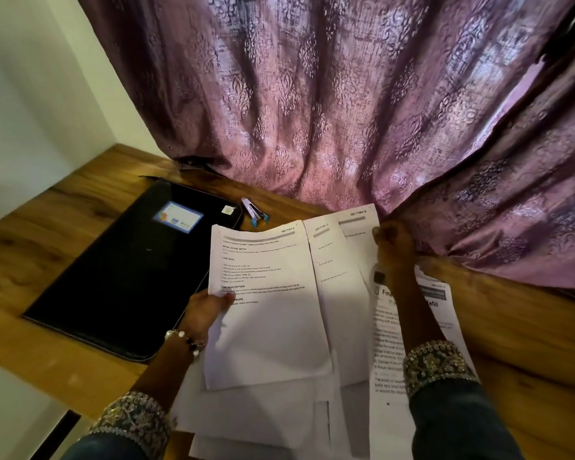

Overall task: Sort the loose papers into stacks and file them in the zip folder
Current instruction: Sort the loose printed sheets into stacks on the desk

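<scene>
Several loose printed papers (342,293) lie fanned out on the wooden desk (57,234). My left hand (206,310) pinches the left edge of the top sheet (266,293), headed "Section 1", thumb on its face. My right hand (394,247) is curled at the far right corner of the sheets, against the curtain; what it grips is hard to tell. Under my right forearm lies another printed page (445,313). A black zip folder (127,270) lies flat and closed to the left of the papers, a blue label on its cover.
A small blue and white stapler (253,212) lies beyond the folder's far right corner. A purple patterned curtain (346,94) hangs over the desk's back edge and drapes onto the right side. A white wall stands at the left.
</scene>
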